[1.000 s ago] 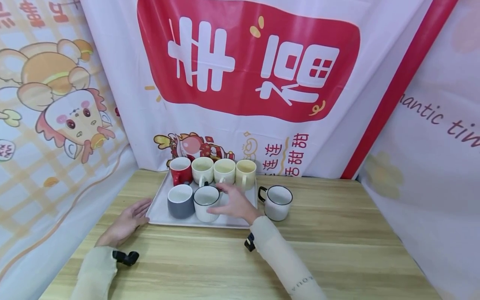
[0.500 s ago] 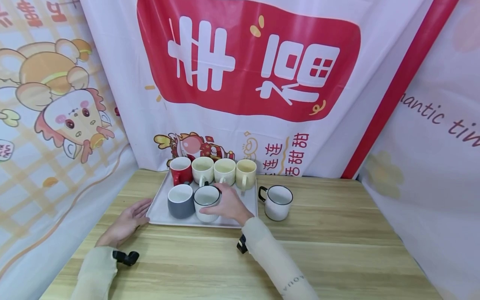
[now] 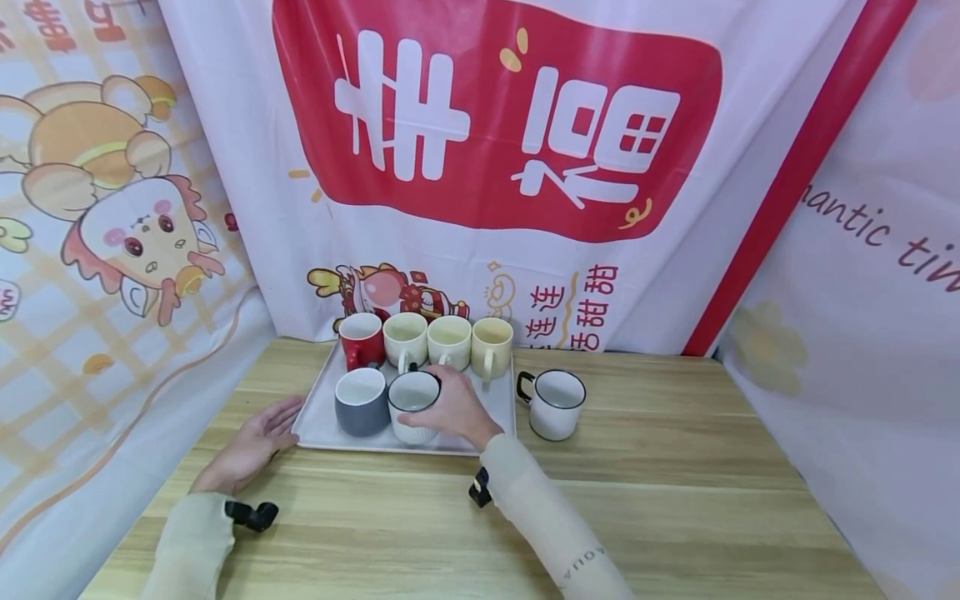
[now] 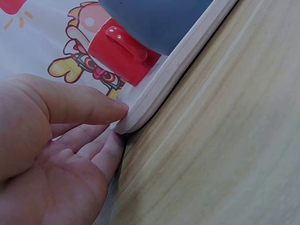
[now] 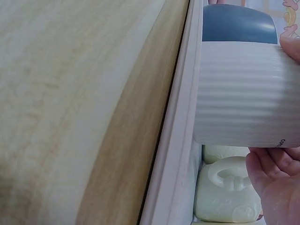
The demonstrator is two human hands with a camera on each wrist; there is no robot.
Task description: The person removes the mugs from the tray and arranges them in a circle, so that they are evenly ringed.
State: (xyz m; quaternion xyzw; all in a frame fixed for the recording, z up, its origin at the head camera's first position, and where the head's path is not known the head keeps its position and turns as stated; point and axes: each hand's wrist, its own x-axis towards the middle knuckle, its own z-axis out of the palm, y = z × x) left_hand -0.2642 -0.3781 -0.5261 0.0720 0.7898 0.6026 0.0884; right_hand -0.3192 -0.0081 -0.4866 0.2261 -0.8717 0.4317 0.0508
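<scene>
A white ribbed mug with a dark rim stands upright on the pale tray; my right hand grips it from the right, thumb in front and fingers behind. In the right wrist view, the ribbed wall lies between thumb and fingers. At the tray's front left corner my left hand touches the rim with thumb and fingertips, its fingers fairly straight. Left of the ribbed mug is a grey-blue mug. Behind stand a red mug, two pale green-cream mugs and a yellow mug.
Right of the tray, a white enamel-look mug with a black rim and handle stands on the wooden table. Printed cloth hangs behind the table and along both sides.
My right hand has moved slightly left and closed its thumb and fingers on the ribbed mug. The mug stays in its place, and my left hand stays at the tray corner.
</scene>
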